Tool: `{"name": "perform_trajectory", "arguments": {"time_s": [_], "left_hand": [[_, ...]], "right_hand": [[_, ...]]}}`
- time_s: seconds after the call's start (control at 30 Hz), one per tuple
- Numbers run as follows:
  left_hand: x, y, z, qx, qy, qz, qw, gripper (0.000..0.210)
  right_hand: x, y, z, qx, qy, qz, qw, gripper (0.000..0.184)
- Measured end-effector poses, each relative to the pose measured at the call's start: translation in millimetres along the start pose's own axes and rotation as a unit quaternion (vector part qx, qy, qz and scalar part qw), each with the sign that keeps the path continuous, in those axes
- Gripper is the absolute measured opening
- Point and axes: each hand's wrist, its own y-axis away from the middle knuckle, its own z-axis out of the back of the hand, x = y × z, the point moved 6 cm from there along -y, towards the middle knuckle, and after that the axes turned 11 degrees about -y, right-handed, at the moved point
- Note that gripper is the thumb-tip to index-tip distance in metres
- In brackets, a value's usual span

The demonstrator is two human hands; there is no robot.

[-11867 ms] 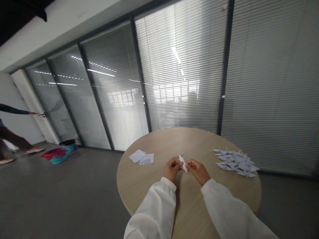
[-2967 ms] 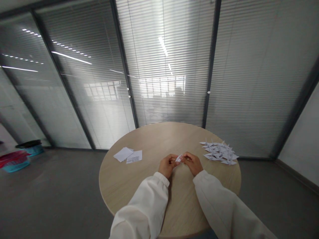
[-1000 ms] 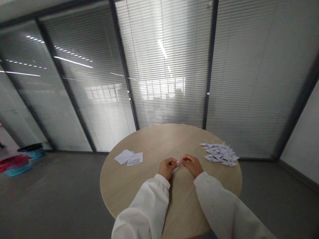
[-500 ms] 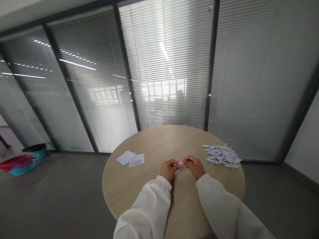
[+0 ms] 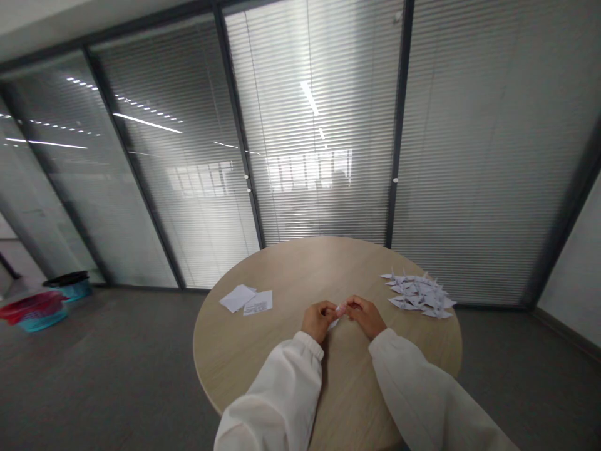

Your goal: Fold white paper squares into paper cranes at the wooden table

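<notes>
Just above the middle of the round wooden table point(image 5: 347, 263), my left hand point(image 5: 317, 319) pinches a small folded piece of white paper point(image 5: 333, 324). My right hand point(image 5: 365, 316) closes its fingertips on the same paper from the other side, and the fingers of both hands nearly meet. Most of the paper is hidden behind the fingers; a narrow white corner shows below them. On the right of the table lies a heap of pointed folded-paper shapes point(image 5: 420, 294), which look like paper cranes. To the left are several flat paper sheets point(image 5: 238, 297), one with printed text point(image 5: 258, 303).
Glass partitions with blinds point(image 5: 328, 125) stand behind the table's far edge. On the floor at the far left are a blue bin with a red liner point(image 5: 40, 310) and another with a black liner point(image 5: 70, 285). A white wall point(image 5: 575, 263) is on the right.
My right fingertips have shifted slightly left, closer to the left ones, and cover more of the paper. The heap and the sheets lie as before.
</notes>
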Motion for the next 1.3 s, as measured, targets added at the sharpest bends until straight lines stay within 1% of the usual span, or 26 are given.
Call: {"name": "perform_trajectory", "arguments": {"time_s": [0.1,0.23,0.33,0.47,0.53,0.63,0.77,0.83,0.97,1.1,1.17,1.3], "left_hand": [[-0.4,0.0,-0.3,0.002,-0.013,-0.012,1.000,0.034],[-2.2,0.5,-2.4,0.018,-0.016,-0.020,1.000,0.034],[-5.1,1.3,-3.1,0.029,-0.006,-0.026,0.999,0.035],[-5.0,1.1,-2.6,0.028,0.004,-0.028,0.999,0.034],[-1.9,0.3,-2.7,0.023,0.009,-0.018,1.000,0.034],[4.2,-0.7,-4.5,0.020,0.025,0.011,0.999,0.036],[10.2,0.6,-13.3,0.061,0.091,0.064,0.992,0.036],[11.5,1.3,-15.5,0.072,0.107,0.080,0.988,0.036],[12.1,0.9,-13.8,0.068,0.110,0.082,0.988,0.035],[9.4,1.2,-11.0,0.064,0.107,0.067,0.990,0.034],[7.8,2.2,-11.6,0.070,0.106,0.065,0.990,0.034],[7.9,3.7,-16.5,0.093,0.134,0.081,0.983,0.038]], "right_hand": [[5.6,0.8,-0.6,0.004,0.013,0.018,1.000,0.024],[12.5,1.7,3.1,-0.011,0.029,0.050,0.998,0.021],[12.1,1.8,4.3,-0.010,0.026,0.051,0.998,0.020],[9.7,2.2,1.7,0.003,0.025,0.044,0.999,0.022],[8.6,2.3,0.8,0.000,0.024,0.044,0.999,0.023],[6.8,1.8,3.1,-0.026,0.030,0.044,0.998,0.021],[4.8,0.7,11.5,-0.071,0.028,0.038,0.996,0.022],[3.8,0.0,13.9,-0.079,0.012,0.032,0.996,0.024],[-0.3,-1.3,9.5,-0.051,-0.038,0.004,0.998,0.027],[-3.5,-1.4,2.8,-0.009,-0.028,-0.013,0.999,0.028],[-2.7,-1.3,3.4,-0.007,-0.007,0.001,1.000,0.027],[0.3,-0.7,10.0,-0.037,0.035,0.024,0.998,0.027]]}}
